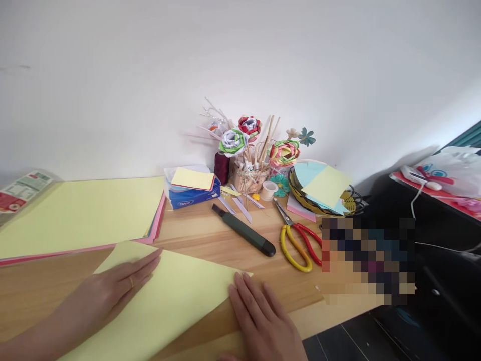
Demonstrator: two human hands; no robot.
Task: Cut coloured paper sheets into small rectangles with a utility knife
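Note:
A large pale yellow sheet of paper (176, 296), which looks folded to a point at its right end, lies on the wooden table in the head view. My left hand (112, 288) rests flat across its left part, fingers stretched out toward the upper right, a ring on one finger. At the pointed right corner, my right hand (259, 316) presses down with fingertips on the paper's tip, its fingers extended and slightly apart. Beyond the sheet lie a dark green utility knife (246, 232) and scissors (296, 240) with one yellow and one red handle.
Stacked coloured paper (86, 210) covers the back left. Along the wall stand a blue tissue box (193, 197), a holder (248, 178) with sticks and paper flowers, and a woven basket (349, 201) with paper squares. Paper strips lie nearby. The right side is partly pixelated.

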